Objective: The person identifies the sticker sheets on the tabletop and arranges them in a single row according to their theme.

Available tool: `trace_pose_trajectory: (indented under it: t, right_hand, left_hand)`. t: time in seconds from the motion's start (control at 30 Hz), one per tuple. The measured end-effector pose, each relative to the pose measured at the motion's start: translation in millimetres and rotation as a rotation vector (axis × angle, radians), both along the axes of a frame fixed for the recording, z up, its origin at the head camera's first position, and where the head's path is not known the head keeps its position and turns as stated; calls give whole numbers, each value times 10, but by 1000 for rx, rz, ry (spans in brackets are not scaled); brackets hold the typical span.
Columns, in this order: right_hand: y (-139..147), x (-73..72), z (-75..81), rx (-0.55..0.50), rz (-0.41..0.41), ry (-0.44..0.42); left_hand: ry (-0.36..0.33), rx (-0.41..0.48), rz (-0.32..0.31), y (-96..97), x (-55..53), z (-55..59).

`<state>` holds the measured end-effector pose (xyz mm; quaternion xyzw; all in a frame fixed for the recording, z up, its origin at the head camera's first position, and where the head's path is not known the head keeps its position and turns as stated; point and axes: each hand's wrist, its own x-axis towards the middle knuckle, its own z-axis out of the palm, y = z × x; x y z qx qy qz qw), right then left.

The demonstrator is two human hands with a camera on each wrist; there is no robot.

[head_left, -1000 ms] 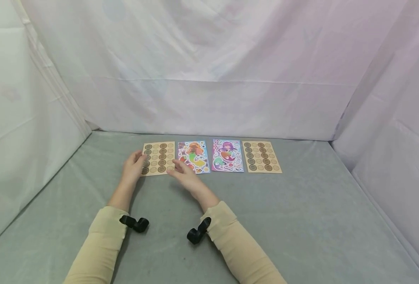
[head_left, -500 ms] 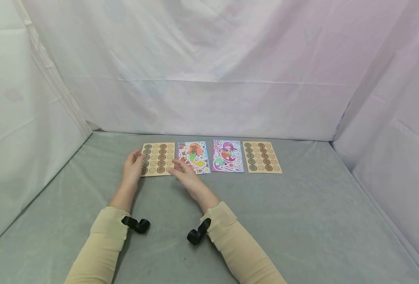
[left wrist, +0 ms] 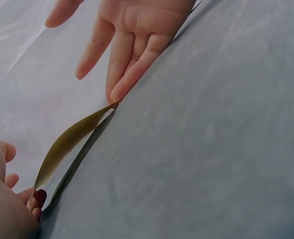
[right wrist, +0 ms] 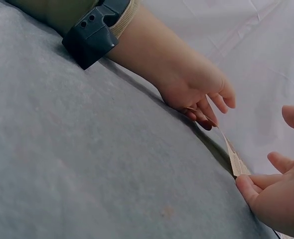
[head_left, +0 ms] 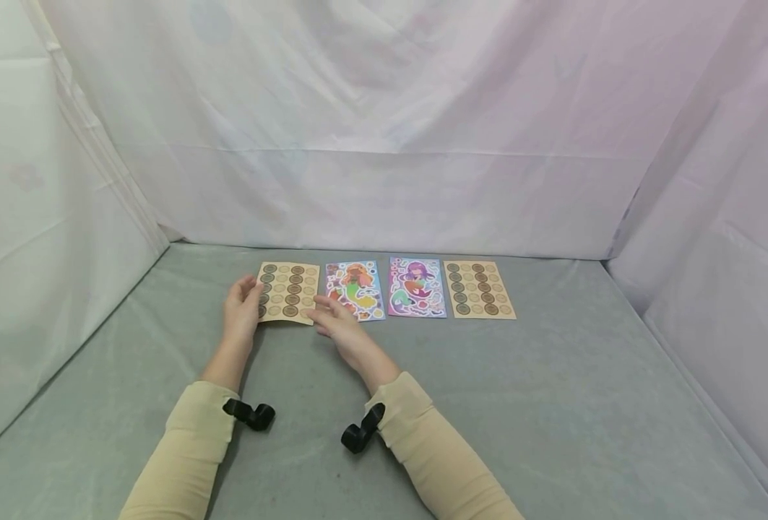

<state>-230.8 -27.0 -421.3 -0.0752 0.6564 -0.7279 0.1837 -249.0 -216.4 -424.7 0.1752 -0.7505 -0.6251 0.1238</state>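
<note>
My left hand [head_left: 242,307] is at the left edge of a tan sticker sheet [head_left: 290,290] printed with rows of dark and light circles. Its lower fingers curl round that edge in the right wrist view, while the thumb stands apart. My right hand [head_left: 347,332] reaches the sheet's near right corner. There, fairly straight lower fingertips [left wrist: 118,94] touch the corner, with the thumb and index finger spread away. Between both hands the sheet [left wrist: 67,144] bows upward, its near edge raised above the grey cloth.
To the right lie a sticker sheet with an orange-haired mermaid [head_left: 355,285], one with a purple-haired mermaid [head_left: 417,287], and another tan circle sheet [head_left: 480,290], in a row. Grey cloth [head_left: 520,404] covers the table; white curtains [head_left: 384,195] hang behind and at both sides.
The tan sheet under my hands has shifted slightly left and now bows, its near edge lifting. My right hand has come in a little against its corner; the other sheets stay put.
</note>
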Motion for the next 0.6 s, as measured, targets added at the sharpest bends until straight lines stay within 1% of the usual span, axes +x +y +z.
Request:
trace_pose_trajectory:
  t: [0.17,0.3,0.43,0.6]
  right_hand:
    - [-2,14,4,-21,-24,-12]
    - [-5,28,1,-40,-54,5]
    - [-15,37,0,-55,-86,13]
    - [-18,36,-1,-65,-120,4]
  left_hand:
    - [6,23,28,10,4,7]
    - [13,31,63,16,14,16]
    - [33,31,73,21,24,21]
    - [56,38,88,37,26,26]
